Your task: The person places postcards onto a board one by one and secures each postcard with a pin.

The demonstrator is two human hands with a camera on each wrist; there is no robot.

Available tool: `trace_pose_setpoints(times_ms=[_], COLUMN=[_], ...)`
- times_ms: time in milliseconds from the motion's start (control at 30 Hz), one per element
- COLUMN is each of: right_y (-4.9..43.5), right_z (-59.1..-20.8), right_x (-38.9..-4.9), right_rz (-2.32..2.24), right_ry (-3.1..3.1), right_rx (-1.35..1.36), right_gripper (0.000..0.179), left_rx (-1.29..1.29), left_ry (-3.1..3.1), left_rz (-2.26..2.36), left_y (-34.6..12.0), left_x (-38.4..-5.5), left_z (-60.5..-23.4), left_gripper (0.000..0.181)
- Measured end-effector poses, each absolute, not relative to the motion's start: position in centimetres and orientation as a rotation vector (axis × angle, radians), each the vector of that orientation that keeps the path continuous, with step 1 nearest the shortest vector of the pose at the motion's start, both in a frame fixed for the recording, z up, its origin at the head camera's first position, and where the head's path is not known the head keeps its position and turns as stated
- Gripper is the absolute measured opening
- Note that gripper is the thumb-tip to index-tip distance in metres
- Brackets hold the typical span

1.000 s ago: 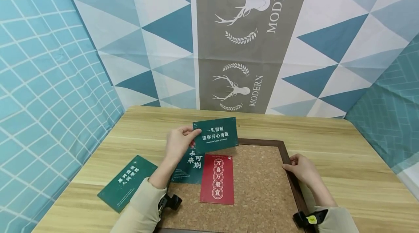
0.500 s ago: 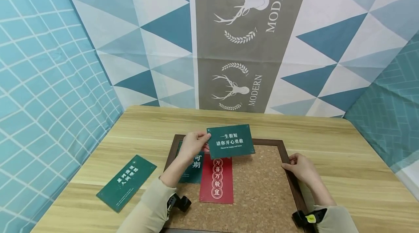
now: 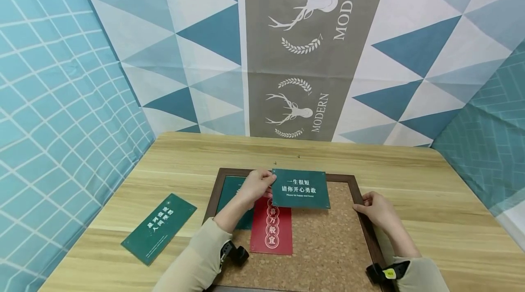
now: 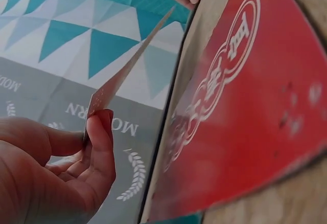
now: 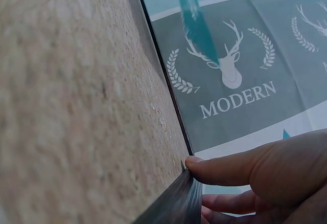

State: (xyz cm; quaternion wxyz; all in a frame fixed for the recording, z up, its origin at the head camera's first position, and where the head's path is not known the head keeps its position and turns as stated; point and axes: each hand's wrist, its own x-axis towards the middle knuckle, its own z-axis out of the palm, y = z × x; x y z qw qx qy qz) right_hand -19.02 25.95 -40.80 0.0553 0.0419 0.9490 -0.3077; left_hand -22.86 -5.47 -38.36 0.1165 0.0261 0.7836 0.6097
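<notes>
My left hand [image 3: 257,188] pinches a dark green card [image 3: 301,195] with white lettering by its left edge. The left wrist view shows this card [image 4: 120,78] nearly edge-on, between thumb and fingers and apart from the board's surface. Below it lies a framed cork board [image 3: 328,246], where a red card [image 3: 271,237] sits left of centre, its top covered by the held card. Another green card [image 3: 229,189] is at the board's upper left, partly behind my left hand. My right hand [image 3: 380,211] grips the brown frame [image 5: 176,198] at its right side, thumb on top and fingers beneath.
A separate green card [image 3: 159,229] lies slanted on the wooden table [image 3: 102,246], left of the board. Two tiny dark items, too small to identify, are near the table's back. A patterned cloth [image 3: 213,55] hangs behind the table.
My left hand has carried the green card rightward and down, from over the board's upper left to its upper middle, and the card is now more level. My right hand stays on the frame.
</notes>
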Motion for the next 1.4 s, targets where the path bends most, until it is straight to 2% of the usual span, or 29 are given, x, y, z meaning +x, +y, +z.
trace_pose_setpoints(times_ms=[267, 1400], right_y=[26.0, 26.0], right_z=[-40.8, -40.8], right_x=[-19.1, -19.2], right_rz=[-0.933, -0.956], right_ry=[2.880, 2.861], right_rx=[0.133, 0.149], right_gripper=[0.045, 0.045], left_rx=[0.057, -0.030], left_ry=[2.204, 2.194], left_rz=[1.821, 1.776], left_y=[-4.1, -1.2], left_x=[-23.9, -24.8], left_z=[-40.3, -41.0], left_gripper=[0.024, 0.024])
